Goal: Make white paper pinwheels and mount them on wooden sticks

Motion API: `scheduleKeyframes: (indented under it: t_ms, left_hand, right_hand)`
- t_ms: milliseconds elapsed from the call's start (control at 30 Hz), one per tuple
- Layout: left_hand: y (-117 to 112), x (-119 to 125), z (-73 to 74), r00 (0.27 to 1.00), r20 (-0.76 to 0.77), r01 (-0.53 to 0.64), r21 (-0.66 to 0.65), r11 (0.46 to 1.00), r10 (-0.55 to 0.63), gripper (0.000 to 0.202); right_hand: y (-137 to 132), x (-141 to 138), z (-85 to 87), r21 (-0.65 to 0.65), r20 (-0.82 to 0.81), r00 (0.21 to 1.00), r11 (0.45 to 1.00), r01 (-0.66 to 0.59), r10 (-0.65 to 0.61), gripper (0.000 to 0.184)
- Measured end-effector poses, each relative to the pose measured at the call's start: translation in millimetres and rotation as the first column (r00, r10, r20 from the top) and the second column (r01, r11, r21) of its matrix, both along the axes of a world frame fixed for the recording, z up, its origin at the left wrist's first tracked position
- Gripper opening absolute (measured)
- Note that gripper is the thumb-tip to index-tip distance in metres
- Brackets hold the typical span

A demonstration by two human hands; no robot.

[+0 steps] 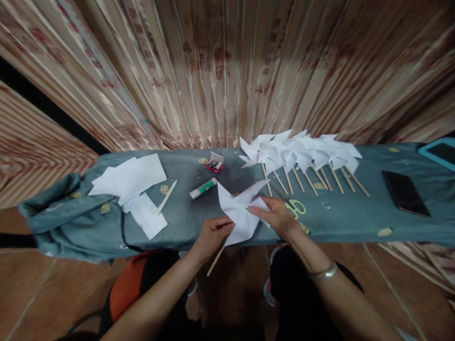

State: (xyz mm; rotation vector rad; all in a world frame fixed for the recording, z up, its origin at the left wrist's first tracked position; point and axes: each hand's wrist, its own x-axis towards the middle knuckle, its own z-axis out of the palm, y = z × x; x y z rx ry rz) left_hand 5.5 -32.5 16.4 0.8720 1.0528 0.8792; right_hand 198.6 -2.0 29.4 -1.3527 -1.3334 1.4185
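A white paper pinwheel (241, 220) on a thin wooden stick (215, 261) is held over the front edge of the cloth-covered table. My left hand (214, 235) pinches it at the lower left, where the stick comes out from behind the paper. My right hand (279, 215) grips it from the right, the thumb beside the small metal pin at its centre and the other fingers partly hidden behind the blades. Close to my right hand lie scissors with yellow-green handles (295, 208). A glue stick (203, 188) lies behind the pinwheel, left of it.
Several finished pinwheels (302, 154) overlap in a row at the back right. A small red box of pins (215, 164) stands open. White paper sheets (133, 180) and a white pencil (166, 198) lie left. A dark phone (405, 193) and a blue-framed device (441, 152) lie right.
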Motion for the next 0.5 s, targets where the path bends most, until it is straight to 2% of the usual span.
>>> scheduleKeyframes:
  t_ms: [100, 367, 500]
  left_hand:
    - [-3.4, 2.4, -2.5, 0.999, -0.014, -0.033, 0.018, 0.999, 0.033, 0.029]
    - [-13.4, 7.9, -3.9, 0.991, 0.022, -0.132, -0.052, 0.990, 0.133, 0.035]
    - [-24.8, 6.6, -4.8, 0.982, 0.018, -0.187, -0.057, 0.981, 0.188, 0.034]
  right_hand:
    - [2.1, -1.4, -2.9, -0.020, -0.025, 1.000, 1.000, -0.009, 0.009, 0.034]
    - [9.1, -10.1, -8.1, -0.078, -0.082, 0.997, 0.997, -0.005, -0.002, 0.035]
    - [9.6, -14.6, -12.5, -0.069, -0.069, 0.994, 0.993, -0.093, 0.089, 0.039]
